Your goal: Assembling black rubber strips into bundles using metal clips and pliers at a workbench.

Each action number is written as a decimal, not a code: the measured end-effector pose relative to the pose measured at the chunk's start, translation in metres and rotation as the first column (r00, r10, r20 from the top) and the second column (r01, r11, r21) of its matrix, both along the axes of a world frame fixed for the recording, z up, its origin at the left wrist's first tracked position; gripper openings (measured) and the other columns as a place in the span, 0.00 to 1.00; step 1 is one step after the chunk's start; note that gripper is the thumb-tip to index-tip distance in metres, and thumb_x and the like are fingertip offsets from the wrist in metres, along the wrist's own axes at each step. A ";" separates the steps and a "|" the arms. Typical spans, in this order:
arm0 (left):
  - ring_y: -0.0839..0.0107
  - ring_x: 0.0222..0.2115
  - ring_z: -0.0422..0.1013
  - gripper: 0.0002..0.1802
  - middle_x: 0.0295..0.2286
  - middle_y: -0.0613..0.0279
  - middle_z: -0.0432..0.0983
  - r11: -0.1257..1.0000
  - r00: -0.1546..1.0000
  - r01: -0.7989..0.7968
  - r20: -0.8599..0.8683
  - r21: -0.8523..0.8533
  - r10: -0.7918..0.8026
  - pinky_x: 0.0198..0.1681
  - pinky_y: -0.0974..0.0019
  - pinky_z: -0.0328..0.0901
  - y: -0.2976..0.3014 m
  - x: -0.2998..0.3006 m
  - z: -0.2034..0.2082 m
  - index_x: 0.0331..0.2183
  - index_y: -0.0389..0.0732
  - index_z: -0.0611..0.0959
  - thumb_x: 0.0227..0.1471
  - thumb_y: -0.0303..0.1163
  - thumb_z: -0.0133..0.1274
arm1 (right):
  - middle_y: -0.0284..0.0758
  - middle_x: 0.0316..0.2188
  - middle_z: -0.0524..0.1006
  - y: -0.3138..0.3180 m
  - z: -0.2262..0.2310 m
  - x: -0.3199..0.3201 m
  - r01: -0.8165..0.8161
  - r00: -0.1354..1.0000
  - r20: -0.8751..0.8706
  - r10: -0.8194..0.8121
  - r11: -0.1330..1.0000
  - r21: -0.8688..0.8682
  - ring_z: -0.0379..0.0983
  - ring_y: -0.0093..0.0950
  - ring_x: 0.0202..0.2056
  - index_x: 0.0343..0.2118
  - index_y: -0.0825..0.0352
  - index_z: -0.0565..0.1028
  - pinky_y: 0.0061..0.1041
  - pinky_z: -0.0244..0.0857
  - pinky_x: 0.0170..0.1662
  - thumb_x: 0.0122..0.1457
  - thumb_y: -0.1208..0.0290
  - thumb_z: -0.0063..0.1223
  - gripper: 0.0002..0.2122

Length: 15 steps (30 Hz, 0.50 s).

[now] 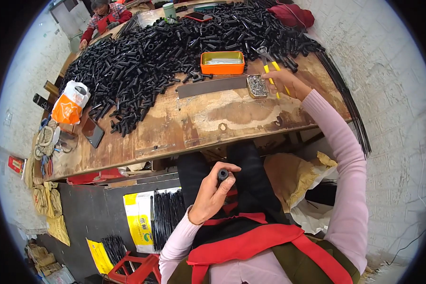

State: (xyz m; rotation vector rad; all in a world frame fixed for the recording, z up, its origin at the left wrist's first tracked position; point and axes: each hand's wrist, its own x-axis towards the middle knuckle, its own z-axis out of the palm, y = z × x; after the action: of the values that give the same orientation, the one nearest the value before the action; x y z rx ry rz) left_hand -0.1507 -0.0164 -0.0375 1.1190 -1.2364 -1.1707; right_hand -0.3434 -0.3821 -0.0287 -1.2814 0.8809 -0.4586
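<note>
My left hand (210, 191) is wrapped round a short black tube-like piece (223, 174), held upright over my lap with its round hollow end facing up. At the right of the table my right hand (288, 83) has its fingers round the yellow handles of a pair of pliers (267, 69). The pliers' metal jaws point away from me. Right beside these fingers stands a small tin (257, 87) full of tiny metal bits. An orange box (222, 69) with thin pale metal pins lies just beyond. A flat grey strip (212, 87) lies left of the tin.
A large heap of black tubular pieces (151, 61) covers the table's far side. To the left are a phone (93, 131) and an orange-white bag (71, 103). Long black rods (348, 97) line the right edge. Below is a red stool (136, 268). Another person (105, 19) sits far left.
</note>
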 end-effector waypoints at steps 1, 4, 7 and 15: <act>0.80 0.29 0.59 0.18 0.27 0.69 0.64 1.000 1.000 0.000 -0.008 0.010 0.000 0.34 0.76 0.57 0.005 -0.002 0.003 0.44 0.35 0.74 0.63 0.41 0.47 | 0.27 0.21 0.71 -0.001 -0.001 -0.001 -0.011 0.999 0.045 0.006 0.994 0.111 0.67 0.17 0.21 0.35 0.64 0.72 0.18 0.59 0.23 0.58 0.69 0.57 0.07; 0.80 0.29 0.59 0.17 0.28 0.69 0.64 0.999 0.998 0.026 0.063 -0.036 -0.024 0.34 0.76 0.57 0.018 -0.006 0.012 0.45 0.35 0.74 0.63 0.40 0.47 | 0.26 0.24 0.72 -0.004 -0.002 -0.002 -0.040 0.995 0.101 0.018 0.974 0.222 0.67 0.17 0.23 0.36 0.63 0.73 0.17 0.61 0.25 0.58 0.70 0.57 0.06; 0.80 0.29 0.59 0.17 0.29 0.69 0.64 0.998 0.998 0.031 0.064 -0.059 -0.028 0.34 0.76 0.56 0.028 -0.008 0.018 0.45 0.36 0.74 0.63 0.39 0.47 | 0.28 0.25 0.73 -0.004 -0.003 0.001 -0.055 0.994 0.105 0.031 0.971 0.234 0.69 0.18 0.24 0.34 0.63 0.73 0.18 0.64 0.27 0.58 0.69 0.56 0.05; 0.79 0.28 0.59 0.15 0.27 0.68 0.65 0.998 0.999 0.027 0.021 -0.059 -0.026 0.34 0.75 0.58 0.032 -0.010 0.015 0.45 0.36 0.74 0.63 0.36 0.48 | 0.31 0.28 0.78 0.042 0.016 0.009 -0.050 0.984 0.175 0.020 0.985 0.167 0.73 0.20 0.27 0.31 0.64 0.75 0.16 0.69 0.30 0.59 0.68 0.56 0.06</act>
State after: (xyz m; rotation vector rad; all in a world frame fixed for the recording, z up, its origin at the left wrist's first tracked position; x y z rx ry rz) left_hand -0.1610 0.0161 -0.0222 1.0759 -1.2965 -1.1377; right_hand -0.3341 -0.3397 -0.0129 -1.0808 0.7340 -0.4492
